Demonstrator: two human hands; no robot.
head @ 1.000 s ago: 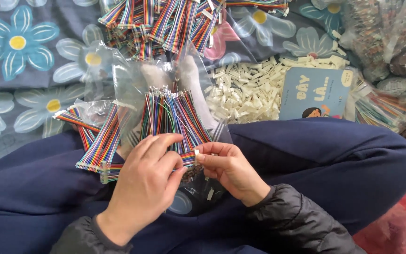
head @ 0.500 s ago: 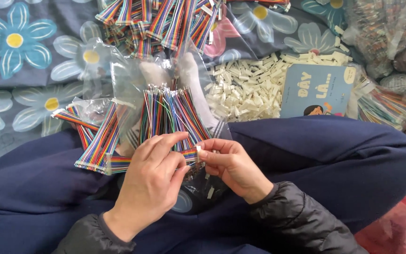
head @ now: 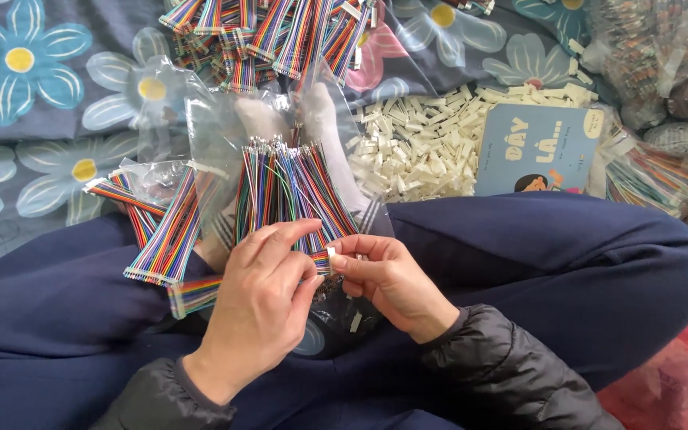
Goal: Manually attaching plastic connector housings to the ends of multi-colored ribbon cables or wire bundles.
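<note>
Setting: floral blanket [head: 33,95] spread beneath a seated person, whose crossed legs in dark blue trousers [head: 567,263] make a lap to work over; the landmark for all places below is the fanned wire bundle [head: 292,191].
Fanned wire bundle: coloured wires lying in an open clear bag on the lap, ends spread, seemingly so single strands can be picked out.
Left hand [head: 260,299]: at the bundle's near end; fingers half curled, thumb and forefinger closing on a few strands.
Right hand [head: 388,279]: just right of that end; fingertips pinched on a small white connector [head: 331,253], held against the wire tips.
White connector pile [head: 424,143]: right of the bundle, within reach.
Blue booklet [head: 535,151]: beyond the pile.
Ribbon-wire packets [head: 165,231]: left of the bundle; more heaped above it [head: 272,36].
</note>
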